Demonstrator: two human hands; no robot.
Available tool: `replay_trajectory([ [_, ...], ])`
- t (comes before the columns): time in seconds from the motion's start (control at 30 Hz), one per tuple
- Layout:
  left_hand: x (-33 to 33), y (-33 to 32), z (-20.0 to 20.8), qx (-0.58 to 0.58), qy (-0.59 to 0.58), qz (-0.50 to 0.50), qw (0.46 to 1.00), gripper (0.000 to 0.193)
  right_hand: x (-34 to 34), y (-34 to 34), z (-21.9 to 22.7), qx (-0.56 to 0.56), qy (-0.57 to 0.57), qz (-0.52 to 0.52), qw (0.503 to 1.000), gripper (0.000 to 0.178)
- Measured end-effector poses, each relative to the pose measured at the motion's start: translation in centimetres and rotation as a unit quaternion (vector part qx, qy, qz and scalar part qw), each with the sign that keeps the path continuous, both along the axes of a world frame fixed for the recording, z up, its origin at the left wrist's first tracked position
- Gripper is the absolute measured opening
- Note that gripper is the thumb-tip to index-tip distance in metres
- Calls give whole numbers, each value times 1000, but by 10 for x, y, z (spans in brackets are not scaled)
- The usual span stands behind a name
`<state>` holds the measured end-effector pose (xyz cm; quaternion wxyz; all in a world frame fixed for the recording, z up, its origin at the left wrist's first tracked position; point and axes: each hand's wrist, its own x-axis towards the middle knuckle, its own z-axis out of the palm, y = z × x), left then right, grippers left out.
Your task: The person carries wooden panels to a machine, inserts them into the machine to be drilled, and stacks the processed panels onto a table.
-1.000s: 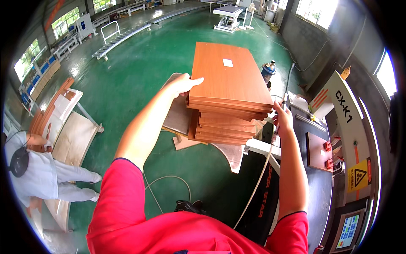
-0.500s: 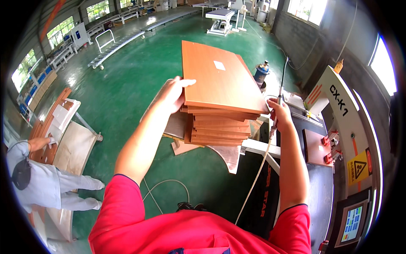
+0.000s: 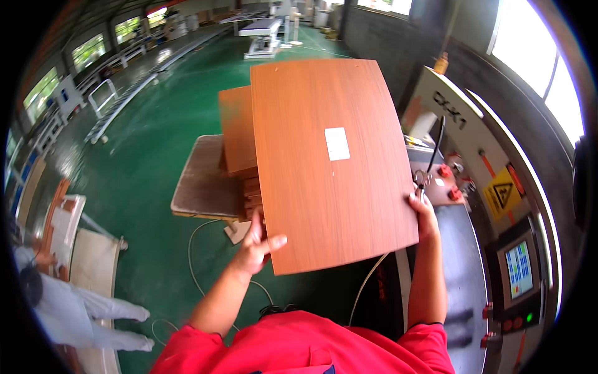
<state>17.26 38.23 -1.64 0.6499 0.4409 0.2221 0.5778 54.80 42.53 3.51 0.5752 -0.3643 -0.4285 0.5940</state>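
Observation:
A reddish-brown wood panel [image 3: 311,206] with a white label [image 3: 337,144] hangs tilted in front of me, held at both sides. My left hand [image 3: 252,250] grips its lower left edge, thumb on the upper face. On the right edge, my right hand [image 3: 426,217] supports the panel and also holds an air blow gun [image 3: 421,179] with a pale hose trailing below. Behind the panel, partly hidden, stands a stack of similar panels [image 3: 235,134] on a board-topped stand [image 3: 202,177].
At my right is a machine [image 3: 498,143] with a dark table [image 3: 458,262], red clamps [image 3: 450,181] over another panel, and a touchscreen [image 3: 521,268]. A co-worker [image 3: 75,311] stands at the left by a cart [image 3: 93,268]. A hose [image 3: 193,262] lies on the green floor.
The top panel has left the stack and come toward me and to the right, carried by both hands. My view has turned right. The air blow gun stays in my right hand.

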Motion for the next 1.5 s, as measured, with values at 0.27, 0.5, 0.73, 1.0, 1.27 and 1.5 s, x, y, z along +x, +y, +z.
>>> replay_trajectory([
  [0.27,61,-39,-80,-62,-6,-211,975,67,23,-227,-54,-8,-9,-245,969,61],
  [0.5,188,-75,-100,-172,-56,-192,965,54,-6,-395,-57,22,-53,-320,946,49],
  [0.73,324,-117,-231,-118,-412,-600,676,25,-32,-497,-46,88,-251,-261,928,57],
  [1.0,388,-209,-210,-29,-384,-646,659,33,-39,-538,-31,105,-405,-299,858,50],
  [1.27,399,-211,-224,-15,-334,-664,669,25,-49,-550,-37,151,-354,-339,859,33],
  [1.5,416,-221,-235,-23,-351,-684,639,25,-60,-552,-48,112,-378,-418,818,35],
])
